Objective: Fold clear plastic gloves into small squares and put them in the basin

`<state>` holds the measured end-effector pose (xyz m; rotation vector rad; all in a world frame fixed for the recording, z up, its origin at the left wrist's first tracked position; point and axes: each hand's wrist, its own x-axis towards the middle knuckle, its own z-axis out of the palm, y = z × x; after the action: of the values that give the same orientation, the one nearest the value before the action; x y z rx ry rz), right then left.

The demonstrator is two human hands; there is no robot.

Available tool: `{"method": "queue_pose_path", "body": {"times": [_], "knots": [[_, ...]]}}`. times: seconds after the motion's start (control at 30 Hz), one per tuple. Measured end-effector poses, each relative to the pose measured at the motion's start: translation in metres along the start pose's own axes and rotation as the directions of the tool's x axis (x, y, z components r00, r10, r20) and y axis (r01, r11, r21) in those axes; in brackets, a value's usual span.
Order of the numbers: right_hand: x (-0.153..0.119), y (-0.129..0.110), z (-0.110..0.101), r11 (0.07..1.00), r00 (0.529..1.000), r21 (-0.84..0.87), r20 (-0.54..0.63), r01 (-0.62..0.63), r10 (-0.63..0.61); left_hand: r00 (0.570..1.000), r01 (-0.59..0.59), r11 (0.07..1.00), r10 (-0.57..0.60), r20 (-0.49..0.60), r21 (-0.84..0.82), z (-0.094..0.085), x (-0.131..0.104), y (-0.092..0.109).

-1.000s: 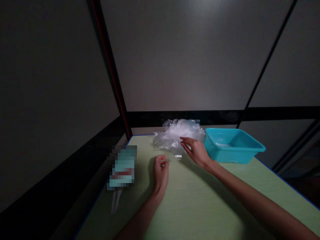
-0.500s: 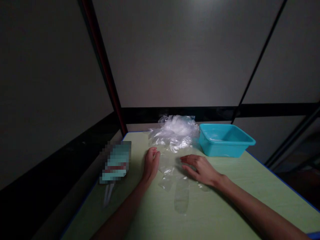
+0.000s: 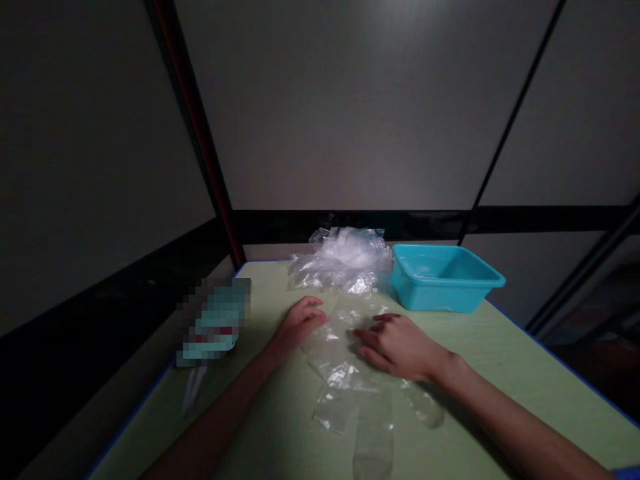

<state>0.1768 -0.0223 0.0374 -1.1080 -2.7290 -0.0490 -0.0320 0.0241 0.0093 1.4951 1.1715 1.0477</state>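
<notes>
A clear plastic glove point(image 3: 340, 373) lies spread on the table, its finger-like strips pointing toward me. Beside its left edge is my left hand point(image 3: 303, 320), thumb and fingers bent but apart, the fingertips at or close to the film. My right hand point(image 3: 395, 345) is palm down over the glove's right side with fingers spread, its fingertips seeming to touch the plastic. Neither hand grips anything. Behind them sits a crumpled heap of similar clear plastic point(image 3: 345, 260).
A turquoise plastic basin point(image 3: 440, 293) stands at the back right. On the left edge lies a pixelated greenish item point(image 3: 213, 327) with pale strips hanging from it. The pale green table point(image 3: 280, 413) has a blue edge and meets grey panels point(image 3: 350, 120) behind.
The glove has come closer to me and its strips lie more spread out. My left hand has turned inward, its fingers now pointing right; the right hand has shifted slightly. The view has moved a little.
</notes>
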Motion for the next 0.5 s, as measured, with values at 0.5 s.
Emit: {"method": "queue_pose_path", "body": {"times": [0.5], "knots": [[0.008,0.009,0.031,0.976,0.99,0.218,0.137,0.01,-0.04,0.972,0.054,0.998,-0.056,0.228,0.014,0.009,-0.006,-0.003]]}}
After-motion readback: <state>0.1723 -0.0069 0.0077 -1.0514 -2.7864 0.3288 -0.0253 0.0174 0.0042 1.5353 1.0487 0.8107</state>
